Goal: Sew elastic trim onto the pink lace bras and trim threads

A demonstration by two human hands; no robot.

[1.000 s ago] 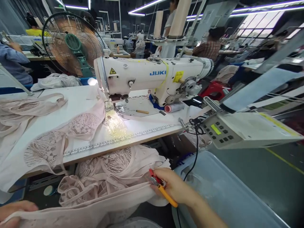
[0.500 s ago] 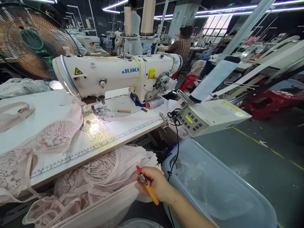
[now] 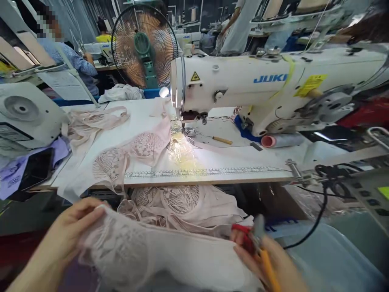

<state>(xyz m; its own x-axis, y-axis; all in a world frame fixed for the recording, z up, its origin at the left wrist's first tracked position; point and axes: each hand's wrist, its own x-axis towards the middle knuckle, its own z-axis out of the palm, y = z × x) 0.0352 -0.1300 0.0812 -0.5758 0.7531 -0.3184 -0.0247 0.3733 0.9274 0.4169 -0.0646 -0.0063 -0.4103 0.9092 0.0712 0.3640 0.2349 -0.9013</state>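
Left hand [image 3: 74, 225], at 8 o'clock in the view, has thumb and fingers pinched on the lace end of a pale bra [image 3: 182, 253], which stretches across 6 o'clock in front of the table [image 3: 240, 158]. At 5 o'clock the right hand [image 3: 278, 253] is clamped around red-and-orange clippers [image 3: 268, 268] (both rather blurred), beside the bra's other end. Pink lace clothes [image 3: 182, 200] lie heaped just beyond; a sewing machine [image 3: 234, 79] stands at 2 o'clock, a fan [image 3: 148, 52] at 11.
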